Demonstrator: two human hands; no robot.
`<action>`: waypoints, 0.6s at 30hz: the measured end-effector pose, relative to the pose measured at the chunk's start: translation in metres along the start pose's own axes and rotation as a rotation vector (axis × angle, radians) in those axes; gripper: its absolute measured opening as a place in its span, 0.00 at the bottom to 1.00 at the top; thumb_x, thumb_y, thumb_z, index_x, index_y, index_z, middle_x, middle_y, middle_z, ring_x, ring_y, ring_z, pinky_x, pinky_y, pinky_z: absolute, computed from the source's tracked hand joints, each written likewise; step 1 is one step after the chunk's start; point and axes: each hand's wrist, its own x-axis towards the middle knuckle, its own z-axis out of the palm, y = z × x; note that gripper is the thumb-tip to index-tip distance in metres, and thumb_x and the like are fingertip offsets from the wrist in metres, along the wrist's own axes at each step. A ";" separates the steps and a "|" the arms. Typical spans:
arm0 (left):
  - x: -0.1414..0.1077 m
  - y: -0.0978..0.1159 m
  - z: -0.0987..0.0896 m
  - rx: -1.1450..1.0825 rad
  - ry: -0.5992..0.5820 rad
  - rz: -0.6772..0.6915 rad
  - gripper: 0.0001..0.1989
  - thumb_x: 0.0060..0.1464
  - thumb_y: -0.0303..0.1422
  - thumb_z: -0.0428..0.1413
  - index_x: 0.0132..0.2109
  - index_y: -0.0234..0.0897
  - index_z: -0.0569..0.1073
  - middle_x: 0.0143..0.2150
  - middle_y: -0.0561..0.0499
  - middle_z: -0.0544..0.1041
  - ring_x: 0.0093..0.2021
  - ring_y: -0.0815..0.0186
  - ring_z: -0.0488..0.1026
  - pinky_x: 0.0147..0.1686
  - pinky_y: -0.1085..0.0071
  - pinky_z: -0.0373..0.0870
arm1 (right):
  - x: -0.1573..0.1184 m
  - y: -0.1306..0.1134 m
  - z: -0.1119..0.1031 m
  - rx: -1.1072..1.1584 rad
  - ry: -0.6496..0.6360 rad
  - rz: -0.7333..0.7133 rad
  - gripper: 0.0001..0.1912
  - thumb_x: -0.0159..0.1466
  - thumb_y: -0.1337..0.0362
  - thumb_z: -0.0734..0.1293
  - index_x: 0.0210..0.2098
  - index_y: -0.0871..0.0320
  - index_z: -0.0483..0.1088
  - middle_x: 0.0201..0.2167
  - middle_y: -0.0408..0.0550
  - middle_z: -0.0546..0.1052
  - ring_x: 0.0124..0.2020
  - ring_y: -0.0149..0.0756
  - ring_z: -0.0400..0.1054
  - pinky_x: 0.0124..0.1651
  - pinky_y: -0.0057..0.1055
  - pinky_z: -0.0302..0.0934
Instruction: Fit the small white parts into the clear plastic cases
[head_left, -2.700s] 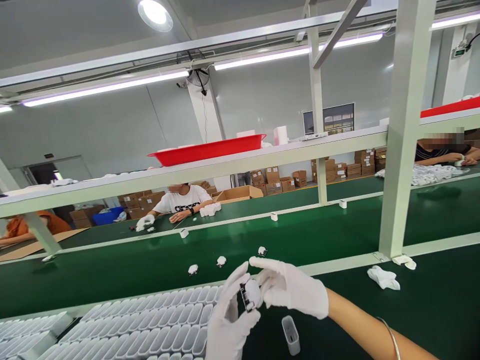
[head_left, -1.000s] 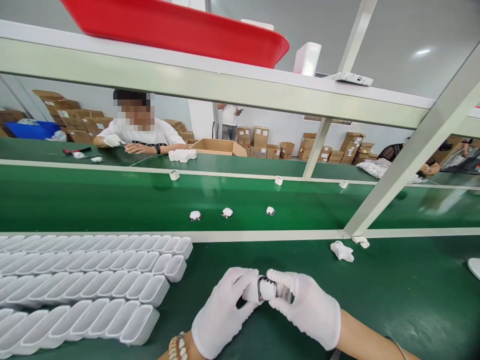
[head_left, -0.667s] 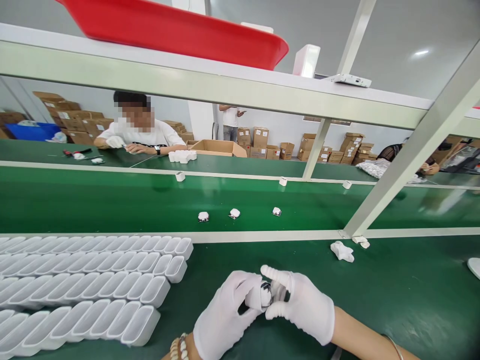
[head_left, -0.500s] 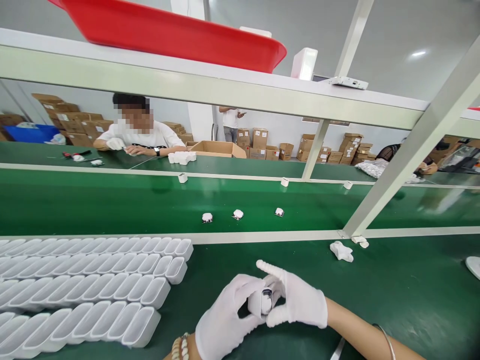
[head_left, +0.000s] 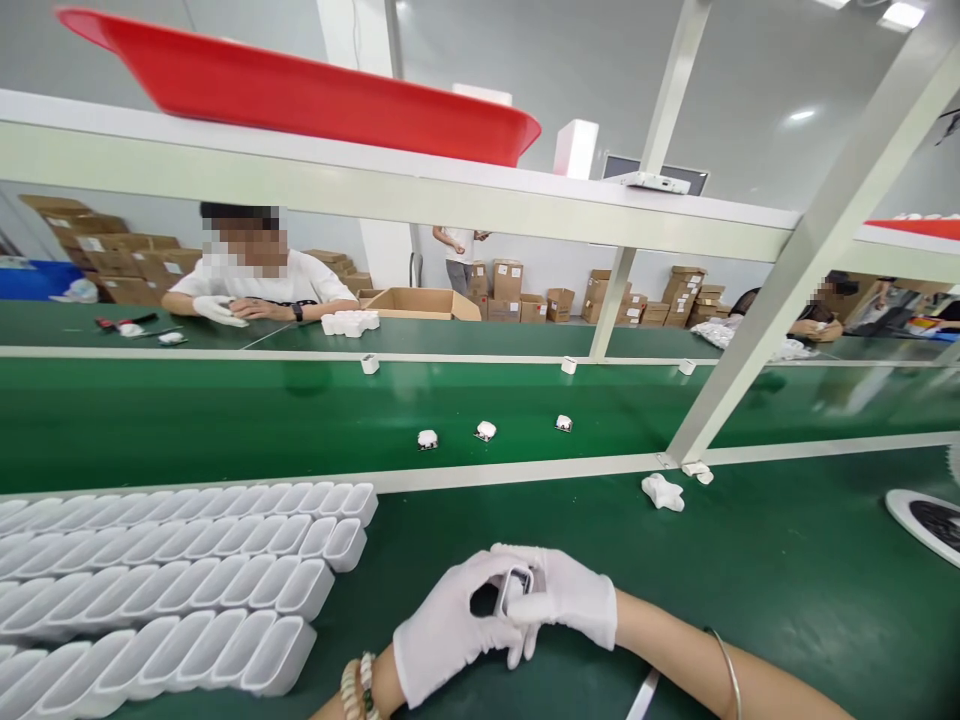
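Note:
In white gloves, both hands meet over the green bench. My left hand is closed around a small white plastic case whose open end faces up. My right hand grips the same case from the other side, its thumb lying across the opening. A dark edge and something white show inside the opening; the fingers hide most of it. To the left stand rows of open white plastic cases, lined up side by side.
Three small white-topped parts sit on the green conveyor belt. Crumpled white pieces lie on the bench by the slanted post. Above runs a shelf with a red tray. A co-worker sits across the belt.
My right hand has closed in, its raised index finger lowered and its thumb now over the case's opening. The belt parts have shifted slightly right; the whole view has tilted a little.

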 end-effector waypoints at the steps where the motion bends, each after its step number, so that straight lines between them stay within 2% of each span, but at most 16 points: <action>1: 0.000 -0.003 0.000 -0.017 0.023 -0.014 0.23 0.41 0.31 0.68 0.48 0.40 0.79 0.44 0.49 0.80 0.42 0.58 0.75 0.46 0.64 0.70 | -0.003 -0.004 0.001 -0.103 0.053 0.003 0.59 0.47 0.44 0.77 0.69 0.64 0.53 0.32 0.49 0.77 0.26 0.39 0.74 0.28 0.32 0.65; 3: 0.001 -0.009 0.002 -0.023 0.094 -0.048 0.23 0.43 0.35 0.67 0.49 0.39 0.78 0.46 0.47 0.80 0.43 0.56 0.75 0.46 0.63 0.70 | -0.010 -0.011 0.005 -0.386 0.235 -0.024 0.56 0.52 0.45 0.73 0.70 0.66 0.52 0.37 0.54 0.78 0.32 0.42 0.75 0.34 0.37 0.68; 5: 0.001 -0.014 0.004 -0.024 0.159 -0.068 0.23 0.44 0.36 0.67 0.49 0.39 0.77 0.47 0.45 0.80 0.45 0.55 0.76 0.47 0.61 0.71 | -0.015 -0.013 0.012 -0.625 0.386 -0.060 0.53 0.52 0.50 0.74 0.70 0.66 0.54 0.46 0.60 0.78 0.44 0.49 0.75 0.50 0.44 0.67; 6: 0.001 -0.015 0.006 -0.020 0.169 -0.068 0.22 0.44 0.36 0.66 0.48 0.39 0.76 0.47 0.45 0.80 0.45 0.55 0.76 0.48 0.61 0.72 | -0.015 -0.013 0.015 -0.664 0.436 -0.085 0.51 0.50 0.54 0.76 0.68 0.66 0.59 0.49 0.60 0.78 0.49 0.52 0.73 0.57 0.46 0.63; 7: 0.001 -0.016 0.007 -0.017 0.168 -0.066 0.21 0.44 0.35 0.66 0.47 0.38 0.76 0.45 0.46 0.80 0.44 0.56 0.77 0.48 0.61 0.72 | -0.013 -0.013 0.018 -0.597 0.461 -0.106 0.48 0.47 0.58 0.78 0.65 0.64 0.65 0.49 0.58 0.78 0.51 0.52 0.71 0.60 0.44 0.61; 9: 0.001 -0.017 0.010 -0.045 0.170 -0.097 0.20 0.46 0.33 0.64 0.48 0.38 0.74 0.43 0.47 0.80 0.41 0.58 0.78 0.47 0.61 0.74 | -0.004 -0.013 0.016 -0.267 0.462 -0.126 0.35 0.45 0.66 0.79 0.53 0.60 0.75 0.41 0.50 0.81 0.45 0.44 0.74 0.54 0.36 0.65; 11: 0.002 -0.019 0.012 -0.108 0.213 -0.157 0.25 0.47 0.34 0.63 0.53 0.37 0.70 0.41 0.48 0.80 0.40 0.60 0.79 0.48 0.63 0.74 | 0.010 -0.021 0.002 0.062 0.401 -0.106 0.16 0.49 0.72 0.76 0.39 0.61 0.80 0.26 0.42 0.79 0.29 0.34 0.73 0.38 0.27 0.68; 12: 0.002 -0.021 0.011 -0.141 0.252 -0.190 0.28 0.47 0.35 0.62 0.56 0.37 0.68 0.40 0.49 0.80 0.40 0.61 0.79 0.47 0.64 0.75 | 0.016 -0.027 -0.009 0.168 0.364 -0.086 0.07 0.52 0.72 0.73 0.33 0.63 0.80 0.20 0.40 0.75 0.23 0.31 0.69 0.30 0.24 0.65; 13: 0.003 -0.023 0.011 -0.162 0.294 -0.218 0.30 0.48 0.35 0.62 0.58 0.36 0.66 0.39 0.49 0.80 0.40 0.62 0.79 0.46 0.65 0.75 | 0.022 -0.036 -0.022 0.220 0.337 -0.064 0.04 0.56 0.69 0.71 0.29 0.65 0.79 0.15 0.39 0.71 0.17 0.29 0.64 0.23 0.24 0.62; 16: 0.005 -0.029 0.008 -0.156 0.366 -0.269 0.28 0.51 0.39 0.60 0.58 0.37 0.67 0.39 0.49 0.80 0.39 0.62 0.79 0.35 0.68 0.75 | 0.031 -0.064 -0.063 0.241 0.315 -0.058 0.22 0.68 0.58 0.59 0.27 0.66 0.77 0.08 0.33 0.57 0.10 0.26 0.49 0.14 0.23 0.51; 18: 0.006 -0.032 0.006 -0.122 0.373 -0.271 0.25 0.51 0.41 0.60 0.55 0.38 0.70 0.37 0.50 0.80 0.38 0.61 0.80 0.34 0.67 0.75 | 0.033 -0.079 -0.085 0.155 0.312 -0.084 0.27 0.71 0.55 0.53 0.29 0.64 0.75 0.08 0.31 0.51 0.09 0.25 0.41 0.14 0.23 0.45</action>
